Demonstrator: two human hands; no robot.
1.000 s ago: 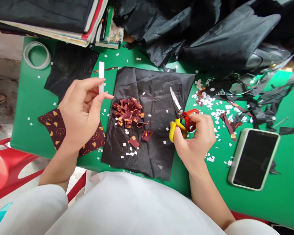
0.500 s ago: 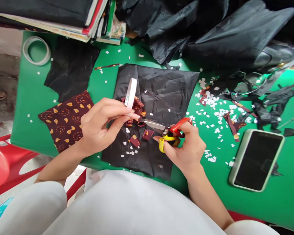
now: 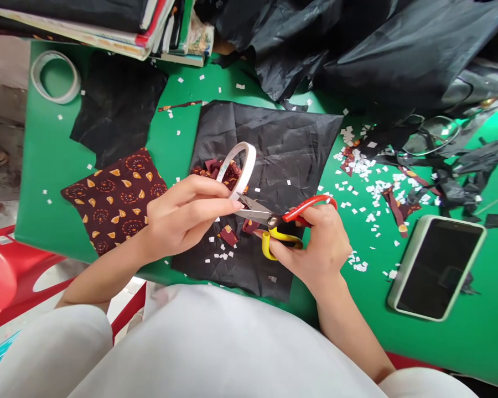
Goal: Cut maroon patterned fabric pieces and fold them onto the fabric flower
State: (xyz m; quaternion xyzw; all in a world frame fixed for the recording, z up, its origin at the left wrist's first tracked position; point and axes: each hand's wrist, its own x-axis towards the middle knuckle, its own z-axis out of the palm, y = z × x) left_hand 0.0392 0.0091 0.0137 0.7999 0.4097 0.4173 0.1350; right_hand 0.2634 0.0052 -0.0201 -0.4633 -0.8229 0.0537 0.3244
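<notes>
Between thumb and fingers, my left hand (image 3: 186, 213) pinches a narrow white roll of tape (image 3: 249, 163), held up over a black sheet (image 3: 274, 146). My right hand (image 3: 321, 243) grips scissors (image 3: 271, 221) with a red and a yellow handle. Their blades are parted and reach the tape's lower edge at my left fingertips. Under the roll lies a small heap of maroon patterned fabric scraps (image 3: 205, 168). Two loose maroon pieces (image 3: 229, 236) and several tiny white bits (image 3: 222, 255) lie on the black sheet below my hands.
A patterned maroon cloth (image 3: 116, 202), a black piece (image 3: 118, 110) and a wider tape ring (image 3: 56, 77) lie left. Books (image 3: 87, 27) and crumpled black sheeting (image 3: 290, 50) fill the back. White clippings (image 3: 373, 188) and a phone (image 3: 440, 268) are at right on the green table (image 3: 452, 348).
The tape roll has turned to show its ring more openly and shifted right. The scissors' blades have opened and moved up to the tape at my left fingertips.
</notes>
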